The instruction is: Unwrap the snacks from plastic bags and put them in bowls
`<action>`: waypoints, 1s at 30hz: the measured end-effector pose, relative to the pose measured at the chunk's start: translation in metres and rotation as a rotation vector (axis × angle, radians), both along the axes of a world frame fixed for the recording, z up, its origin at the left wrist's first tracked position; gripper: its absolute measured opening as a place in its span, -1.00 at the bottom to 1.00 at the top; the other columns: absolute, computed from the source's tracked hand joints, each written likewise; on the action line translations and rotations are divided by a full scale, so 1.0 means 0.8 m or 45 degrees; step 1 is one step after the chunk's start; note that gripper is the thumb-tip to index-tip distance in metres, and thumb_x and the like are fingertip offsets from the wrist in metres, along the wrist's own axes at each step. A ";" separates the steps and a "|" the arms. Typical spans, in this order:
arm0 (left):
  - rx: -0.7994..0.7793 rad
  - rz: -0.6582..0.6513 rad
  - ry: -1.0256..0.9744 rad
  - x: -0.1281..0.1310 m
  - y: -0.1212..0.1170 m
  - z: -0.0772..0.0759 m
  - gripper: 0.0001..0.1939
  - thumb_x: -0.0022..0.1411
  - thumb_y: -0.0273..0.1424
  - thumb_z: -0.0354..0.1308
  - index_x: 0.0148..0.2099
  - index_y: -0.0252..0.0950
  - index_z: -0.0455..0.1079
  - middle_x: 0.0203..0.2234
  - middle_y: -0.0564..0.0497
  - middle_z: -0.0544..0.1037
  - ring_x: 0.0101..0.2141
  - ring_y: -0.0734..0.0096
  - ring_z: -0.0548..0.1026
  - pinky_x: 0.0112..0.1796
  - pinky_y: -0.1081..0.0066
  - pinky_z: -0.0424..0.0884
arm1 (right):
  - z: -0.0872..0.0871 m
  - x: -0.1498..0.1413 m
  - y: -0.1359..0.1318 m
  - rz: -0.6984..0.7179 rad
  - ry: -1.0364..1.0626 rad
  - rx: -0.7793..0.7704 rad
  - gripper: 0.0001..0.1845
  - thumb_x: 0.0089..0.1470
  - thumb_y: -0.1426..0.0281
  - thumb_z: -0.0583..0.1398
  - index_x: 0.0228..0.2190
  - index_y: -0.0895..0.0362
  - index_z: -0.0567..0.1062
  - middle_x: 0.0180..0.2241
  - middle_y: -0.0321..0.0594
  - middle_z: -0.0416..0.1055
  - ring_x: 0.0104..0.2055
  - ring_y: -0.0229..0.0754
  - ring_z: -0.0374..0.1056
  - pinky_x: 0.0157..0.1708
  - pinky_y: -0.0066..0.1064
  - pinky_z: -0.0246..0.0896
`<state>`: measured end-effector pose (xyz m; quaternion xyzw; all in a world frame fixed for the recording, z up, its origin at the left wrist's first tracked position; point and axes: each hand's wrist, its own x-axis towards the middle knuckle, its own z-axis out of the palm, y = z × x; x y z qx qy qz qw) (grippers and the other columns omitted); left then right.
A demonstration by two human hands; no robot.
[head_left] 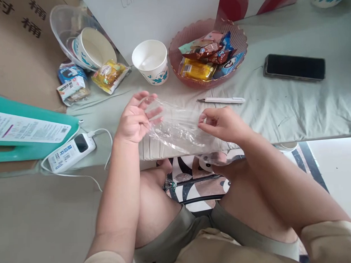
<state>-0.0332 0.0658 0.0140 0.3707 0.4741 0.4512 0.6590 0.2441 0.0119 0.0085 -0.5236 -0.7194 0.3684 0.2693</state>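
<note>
A thin, clear plastic bag (178,125) stretches between my two hands above the front of the cloth-covered surface. My left hand (136,119) is open, with its fingers spread at the bag's left end, where the film lies against them. Thumb and fingertips of my right hand (223,124) are pinched together on the bag's right side. Part of the bag hangs past the front edge. Just behind the bag lies a white pen-like tool (223,100) with a dark tip. A white paper cup (150,63) with blue leaf prints stands beyond my left hand.
A pink bowl (179,75) holds several wrapped snacks. At right lies a black phone (294,67). On the left are a tipped clear container (61,26) with a paper cup in it, snack packs (110,76), a white power bank (72,152) with a cable, and a green jug (28,125).
</note>
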 end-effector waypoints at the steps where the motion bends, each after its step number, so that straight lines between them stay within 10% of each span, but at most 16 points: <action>1: 0.018 0.072 -0.066 0.001 0.003 -0.001 -0.48 -0.07 -0.67 0.11 -0.05 -0.13 0.43 0.01 0.06 0.58 -0.10 0.30 0.67 -0.27 0.41 0.61 | 0.001 0.002 -0.003 -0.047 0.051 -0.057 -0.90 0.03 0.34 0.23 -0.46 0.11 0.46 -0.66 -0.38 0.33 -0.58 -0.30 0.23 -0.45 -0.38 0.14; 4: -0.040 0.074 -0.245 0.011 -0.001 -0.006 -0.68 0.13 -0.30 0.17 -0.03 -0.18 0.43 0.06 -0.07 0.59 0.04 0.15 0.62 -0.17 0.29 0.62 | 0.001 0.003 -0.008 -0.223 0.290 -0.238 -0.84 0.04 0.28 0.25 -0.43 0.08 0.40 -0.70 -0.42 0.29 -0.65 -0.32 0.16 -0.57 -0.42 0.04; 8: -0.200 -0.182 -0.232 0.045 -0.024 -0.012 -0.32 0.03 0.18 0.24 0.00 -0.23 0.44 0.11 -0.26 0.59 0.15 -0.09 0.55 -0.08 0.11 0.61 | -0.008 -0.007 -0.004 -0.443 0.619 -0.336 -0.77 0.03 0.25 0.28 -0.45 0.05 0.33 -0.63 -0.37 0.36 -0.61 -0.29 0.28 -0.58 -0.42 0.17; 13: -0.293 -0.194 -0.049 0.072 -0.033 -0.025 -0.57 -0.08 -0.24 0.51 -0.15 -0.24 0.52 -0.24 -0.05 0.70 -0.26 0.30 0.67 -0.32 0.43 0.56 | -0.017 -0.013 -0.001 -0.327 0.629 -0.447 -0.76 0.05 0.21 0.30 -0.44 0.08 0.39 -0.51 -0.28 0.44 -0.44 -0.21 0.43 -0.41 -0.34 0.39; 18: -0.136 -0.220 0.130 0.062 -0.028 -0.025 -0.64 -0.05 -0.21 0.51 -0.28 -0.26 0.49 -0.44 0.01 0.66 -0.52 0.48 0.57 -0.60 0.54 0.36 | -0.024 -0.008 -0.002 -0.283 0.585 -0.354 -0.72 0.15 0.16 0.26 -0.20 0.09 0.48 -0.41 -0.24 0.51 -0.35 -0.17 0.48 -0.37 -0.33 0.45; 25: 0.156 0.010 0.186 0.041 -0.053 -0.005 -0.43 0.00 -0.16 0.51 0.02 -0.16 0.42 -0.48 0.11 0.63 -0.47 0.43 0.61 -0.42 0.46 0.51 | -0.023 -0.017 -0.020 -0.278 0.600 0.043 -0.20 0.30 0.21 0.17 0.43 0.02 -0.02 -0.40 -0.31 0.59 -0.34 -0.14 0.58 -0.24 -0.25 0.54; 30: 0.454 -0.160 0.342 0.035 -0.074 -0.003 -0.24 0.02 -0.34 0.47 0.25 0.00 0.28 -0.26 0.08 0.68 -0.27 0.34 0.65 -0.13 0.31 0.56 | -0.003 -0.015 -0.039 -0.035 0.598 0.180 -0.49 0.29 0.28 0.18 0.23 0.03 0.35 -0.21 -0.18 0.64 -0.16 -0.12 0.62 -0.08 -0.22 0.55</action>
